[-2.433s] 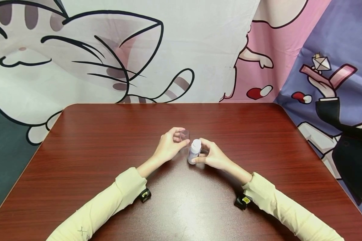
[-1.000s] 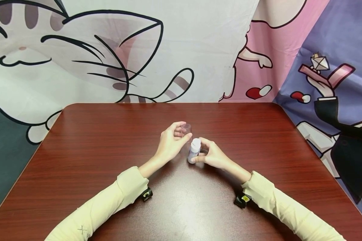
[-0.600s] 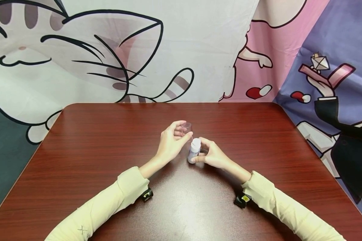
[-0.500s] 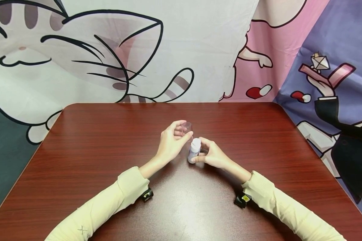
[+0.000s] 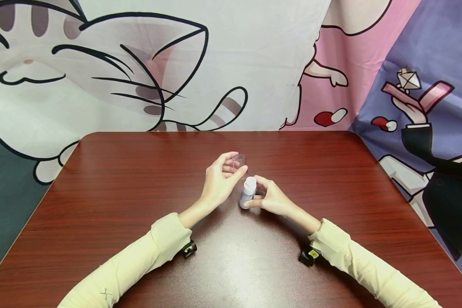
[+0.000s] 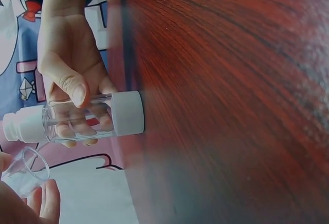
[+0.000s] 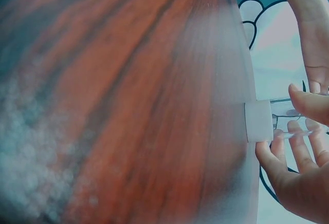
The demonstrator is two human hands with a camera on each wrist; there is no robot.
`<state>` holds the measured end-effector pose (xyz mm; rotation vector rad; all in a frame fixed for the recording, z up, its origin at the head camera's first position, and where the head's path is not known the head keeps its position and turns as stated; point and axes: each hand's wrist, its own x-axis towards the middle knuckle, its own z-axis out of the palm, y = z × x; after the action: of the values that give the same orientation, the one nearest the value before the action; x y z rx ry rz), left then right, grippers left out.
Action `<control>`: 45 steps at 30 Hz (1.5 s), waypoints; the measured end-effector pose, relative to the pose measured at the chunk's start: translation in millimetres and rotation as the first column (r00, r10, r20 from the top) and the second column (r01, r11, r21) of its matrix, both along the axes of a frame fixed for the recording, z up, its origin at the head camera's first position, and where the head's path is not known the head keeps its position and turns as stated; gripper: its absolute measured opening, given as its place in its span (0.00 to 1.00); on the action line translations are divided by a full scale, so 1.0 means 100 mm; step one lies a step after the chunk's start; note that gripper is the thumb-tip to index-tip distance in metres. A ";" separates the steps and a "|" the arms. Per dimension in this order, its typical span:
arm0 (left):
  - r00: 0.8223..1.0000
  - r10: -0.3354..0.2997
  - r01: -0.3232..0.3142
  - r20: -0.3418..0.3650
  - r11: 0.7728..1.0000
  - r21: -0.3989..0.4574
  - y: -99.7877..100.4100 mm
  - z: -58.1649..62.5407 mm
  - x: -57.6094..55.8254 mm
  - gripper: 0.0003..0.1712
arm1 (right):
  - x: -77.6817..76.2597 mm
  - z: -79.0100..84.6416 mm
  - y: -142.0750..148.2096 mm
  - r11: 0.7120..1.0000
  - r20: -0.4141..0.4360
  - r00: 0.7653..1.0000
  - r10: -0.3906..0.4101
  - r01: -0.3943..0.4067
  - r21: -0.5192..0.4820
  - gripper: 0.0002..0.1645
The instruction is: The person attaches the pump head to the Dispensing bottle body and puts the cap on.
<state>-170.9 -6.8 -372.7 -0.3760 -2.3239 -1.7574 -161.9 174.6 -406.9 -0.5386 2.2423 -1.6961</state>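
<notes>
A clear bottle (image 5: pixel 248 193) with a white pump top and a white base (image 6: pixel 127 113) stands upright on the table. My right hand (image 5: pixel 275 199) grips its clear body, thumb on one side and fingers on the other. Just beyond the bottle's top, my left hand (image 5: pixel 220 182) holds a clear, see-through cap (image 5: pixel 240 161) between thumb and fingers. In the left wrist view the cap (image 6: pixel 28 172) shows its round open rim, apart from the white pump top (image 6: pixel 23 125). The right wrist view catches the bottle's white base (image 7: pixel 258 121) at the table surface.
The dark red wooden table (image 5: pixel 138 171) has a glossy glare patch in front of the hands. A cartoon-printed cloth (image 5: pixel 254 51) hangs behind its far edge. A small black camera (image 5: pixel 189 248) sits under the left cuff, another black camera (image 5: pixel 307 256) under the right.
My left hand has carried the clear cap a little farther away and slightly right, up past the bottle's top. My right hand and the bottle stay nearly in place.
</notes>
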 end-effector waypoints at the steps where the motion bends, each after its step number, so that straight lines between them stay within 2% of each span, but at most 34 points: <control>1: 1.000 0.001 -0.001 -0.003 1.000 0.004 0.00 0.00 0.00 0.25 | 0.00 0.00 0.00 1.000 -0.001 1.000 0.002 -0.002 -0.003 0.31; 13: 0.999 -0.008 0.010 -0.034 0.998 0.056 0.02 0.04 0.02 0.24 | 0.01 0.01 0.00 1.000 0.014 1.000 -0.003 0.003 -0.009 0.30; 20: 0.999 -0.020 0.023 -0.036 0.996 0.081 0.03 0.05 0.03 0.25 | 0.01 0.01 0.00 1.000 0.016 1.000 -0.002 0.002 -0.007 0.32; 28: 0.997 -0.009 0.017 -0.077 0.994 0.110 0.05 0.08 0.08 0.25 | 0.01 0.00 0.01 1.000 0.010 1.000 0.001 -0.001 -0.012 0.30; 34: 0.994 -0.031 0.042 -0.101 0.994 0.104 0.07 0.11 0.11 0.24 | 0.01 -0.01 0.01 1.000 0.005 1.000 0.003 -0.003 -0.011 0.29; 42: 0.985 -0.104 0.120 -0.134 0.986 0.116 0.08 0.08 0.13 0.24 | 0.01 0.01 0.02 1.000 0.004 1.000 0.008 -0.008 -0.002 0.40; 45: 0.983 -0.115 0.132 -0.145 0.985 0.110 0.09 0.08 0.14 0.25 | 0.01 0.01 0.02 1.000 -0.003 1.000 0.004 -0.004 0.008 0.40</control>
<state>-157.0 1.8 -365.1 -0.6130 -2.1302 -1.8524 -160.9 176.6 -405.8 -0.5443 2.2479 -1.6846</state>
